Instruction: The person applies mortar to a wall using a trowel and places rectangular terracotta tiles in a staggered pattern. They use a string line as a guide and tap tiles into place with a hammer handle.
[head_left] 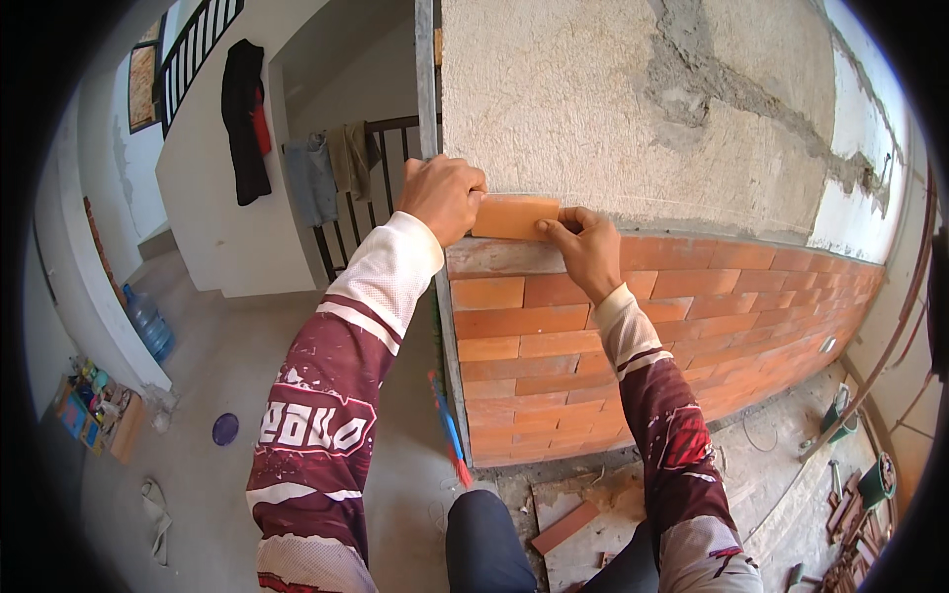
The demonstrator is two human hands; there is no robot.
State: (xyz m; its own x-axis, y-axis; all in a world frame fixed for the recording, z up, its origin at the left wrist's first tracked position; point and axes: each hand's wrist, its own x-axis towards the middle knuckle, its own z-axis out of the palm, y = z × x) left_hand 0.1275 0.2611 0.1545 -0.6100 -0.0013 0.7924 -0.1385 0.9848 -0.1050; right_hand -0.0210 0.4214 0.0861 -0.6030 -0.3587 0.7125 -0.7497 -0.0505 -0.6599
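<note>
An orange brick tile (515,216) lies level against the wall, at the top of the tiled rows near the wall's left corner. My left hand (441,198) is closed at its left end, fingers curled beside the upright edge strip (428,89). At the other end, my right hand (591,253) pinches the tile with the thumb on its front face. Just beneath sits a greyish, mortar-smeared tile (506,258). Rows of orange brick tiles (554,319) cover the lower wall, while rough plaster (554,99) shows above.
Below on the floor lie a loose reddish tile (564,527) and a blue-and-red tool (450,430) leaning by the corner. Green buckets (877,480) and tile pieces (848,519) are at right. A water jug (148,324), a box of items (94,410) and hanging clothes (247,124) are left.
</note>
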